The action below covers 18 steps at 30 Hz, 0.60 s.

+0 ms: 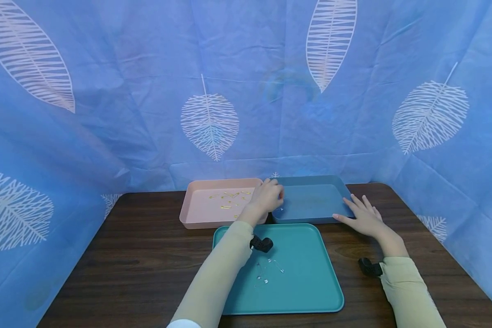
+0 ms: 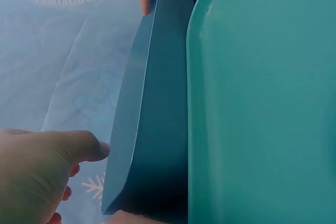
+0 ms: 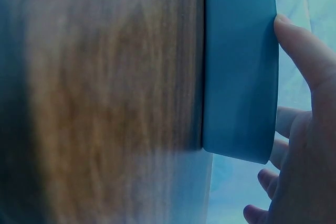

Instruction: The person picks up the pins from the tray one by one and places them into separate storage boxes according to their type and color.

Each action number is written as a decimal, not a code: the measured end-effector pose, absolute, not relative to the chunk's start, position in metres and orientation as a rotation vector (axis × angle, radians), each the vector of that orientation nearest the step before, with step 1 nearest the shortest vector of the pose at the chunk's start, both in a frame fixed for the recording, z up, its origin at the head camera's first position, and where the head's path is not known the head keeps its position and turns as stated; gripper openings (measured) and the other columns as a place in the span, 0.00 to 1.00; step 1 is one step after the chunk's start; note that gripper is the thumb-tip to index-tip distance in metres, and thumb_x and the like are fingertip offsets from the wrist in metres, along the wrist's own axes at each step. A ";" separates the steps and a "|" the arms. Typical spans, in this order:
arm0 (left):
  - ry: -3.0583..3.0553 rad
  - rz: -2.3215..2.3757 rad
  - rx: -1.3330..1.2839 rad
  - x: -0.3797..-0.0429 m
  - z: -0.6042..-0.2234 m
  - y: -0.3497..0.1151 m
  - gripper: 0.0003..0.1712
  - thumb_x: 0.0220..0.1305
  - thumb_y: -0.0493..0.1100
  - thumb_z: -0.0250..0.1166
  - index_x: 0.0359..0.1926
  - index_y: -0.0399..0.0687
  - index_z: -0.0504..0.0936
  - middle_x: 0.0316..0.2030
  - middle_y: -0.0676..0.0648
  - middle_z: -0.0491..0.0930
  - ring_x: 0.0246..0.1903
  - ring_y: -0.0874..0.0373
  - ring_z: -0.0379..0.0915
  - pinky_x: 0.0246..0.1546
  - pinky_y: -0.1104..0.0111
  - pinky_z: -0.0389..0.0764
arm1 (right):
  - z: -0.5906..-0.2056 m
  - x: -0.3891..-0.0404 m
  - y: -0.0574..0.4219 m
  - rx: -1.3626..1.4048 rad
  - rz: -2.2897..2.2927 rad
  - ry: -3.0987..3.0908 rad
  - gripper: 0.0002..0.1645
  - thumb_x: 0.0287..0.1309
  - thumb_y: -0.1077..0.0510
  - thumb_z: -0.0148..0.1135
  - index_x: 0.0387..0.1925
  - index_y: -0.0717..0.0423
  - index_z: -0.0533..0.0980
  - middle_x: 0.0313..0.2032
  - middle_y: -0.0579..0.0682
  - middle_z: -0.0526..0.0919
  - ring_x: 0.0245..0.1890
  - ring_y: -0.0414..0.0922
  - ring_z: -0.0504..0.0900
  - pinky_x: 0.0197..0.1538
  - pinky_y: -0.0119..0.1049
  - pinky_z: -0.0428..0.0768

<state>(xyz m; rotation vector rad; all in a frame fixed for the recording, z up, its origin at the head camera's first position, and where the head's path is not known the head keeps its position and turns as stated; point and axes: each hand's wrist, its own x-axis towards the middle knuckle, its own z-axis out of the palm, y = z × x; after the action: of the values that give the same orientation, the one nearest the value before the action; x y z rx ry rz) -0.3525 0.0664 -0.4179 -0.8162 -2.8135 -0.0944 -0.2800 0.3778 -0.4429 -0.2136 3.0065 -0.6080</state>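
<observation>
My left hand (image 1: 267,197) is over the neighbouring edges of the pink tray (image 1: 192,205) and the blue tray (image 1: 311,200), its fingers loosely bent. In the left wrist view its thumb (image 2: 86,146) stretches toward the blue tray's rim, with nothing visible between thumb and fingers. A small silver pin (image 1: 281,209) lies inside the blue tray near that hand. My right hand (image 1: 365,217) has its fingers spread at the blue tray's right front corner. Its thumb (image 3: 294,40) rests on the rim in the right wrist view, the other fingers beyond the side wall.
Several gold safety pins (image 1: 226,207) are scattered in the pink tray. A teal tray (image 1: 303,282) lies in front, holding a few silver safety pins (image 1: 279,266). All the trays sit on a dark wooden table (image 1: 156,269) before a blue leaf-patterned cloth (image 1: 254,136).
</observation>
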 end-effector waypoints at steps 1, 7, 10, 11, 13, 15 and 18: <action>-2.808 -0.092 -0.819 -0.352 -0.418 0.066 0.05 0.68 0.51 0.60 0.36 0.62 0.80 0.38 0.56 0.74 0.37 0.58 0.63 0.42 0.64 0.66 | -0.443 -0.280 0.378 -0.214 -0.609 3.006 0.57 0.60 0.28 0.53 0.75 0.63 0.49 0.75 0.69 0.40 0.74 0.70 0.29 0.65 0.76 0.37; -2.761 -0.066 -0.852 -0.343 -0.416 0.060 0.05 0.69 0.52 0.59 0.38 0.63 0.80 0.38 0.56 0.74 0.36 0.58 0.61 0.41 0.65 0.62 | -0.442 -0.280 0.377 -0.212 -0.608 3.008 0.57 0.60 0.28 0.53 0.75 0.63 0.49 0.75 0.69 0.41 0.74 0.70 0.29 0.65 0.76 0.37; -2.717 -0.062 -0.886 -0.338 -0.415 0.055 0.04 0.69 0.52 0.59 0.37 0.63 0.80 0.38 0.56 0.75 0.35 0.58 0.60 0.39 0.66 0.59 | -0.443 -0.279 0.377 -0.216 -0.608 3.009 0.57 0.60 0.28 0.53 0.75 0.63 0.50 0.75 0.70 0.41 0.74 0.70 0.29 0.65 0.76 0.37; -2.697 -0.061 -0.899 -0.336 -0.415 0.053 0.04 0.69 0.52 0.59 0.37 0.63 0.80 0.38 0.56 0.75 0.35 0.58 0.60 0.39 0.66 0.58 | -0.443 -0.279 0.377 -0.216 -0.608 3.010 0.57 0.61 0.29 0.53 0.75 0.63 0.50 0.75 0.70 0.41 0.74 0.71 0.29 0.65 0.76 0.37; -2.652 -0.058 -0.925 -0.333 -0.414 0.050 0.04 0.69 0.52 0.60 0.37 0.62 0.80 0.37 0.56 0.75 0.34 0.58 0.59 0.38 0.67 0.55 | -0.443 -0.278 0.377 -0.218 -0.612 3.010 0.57 0.61 0.29 0.53 0.75 0.63 0.50 0.75 0.69 0.40 0.74 0.70 0.29 0.65 0.76 0.37; -2.618 -0.049 -0.942 -0.330 -0.413 0.047 0.05 0.68 0.52 0.60 0.36 0.62 0.80 0.36 0.55 0.75 0.33 0.58 0.59 0.37 0.67 0.53 | -0.442 -0.278 0.377 -0.218 -0.613 3.010 0.57 0.61 0.29 0.53 0.75 0.63 0.50 0.75 0.69 0.40 0.74 0.70 0.29 0.65 0.76 0.37; -2.573 -0.047 -0.966 -0.323 -0.411 0.042 0.05 0.68 0.51 0.60 0.35 0.62 0.80 0.35 0.55 0.74 0.32 0.58 0.59 0.37 0.67 0.52 | -0.442 -0.279 0.377 -0.218 -0.617 3.008 0.57 0.61 0.29 0.53 0.75 0.63 0.50 0.75 0.69 0.40 0.74 0.70 0.29 0.65 0.76 0.36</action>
<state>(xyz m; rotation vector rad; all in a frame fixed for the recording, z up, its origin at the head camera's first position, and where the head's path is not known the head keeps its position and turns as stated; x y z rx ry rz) -0.3234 0.0419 -0.4112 -0.9663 -2.5725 -0.0466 -0.2786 0.3768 -0.4422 -0.2183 3.0084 -0.6166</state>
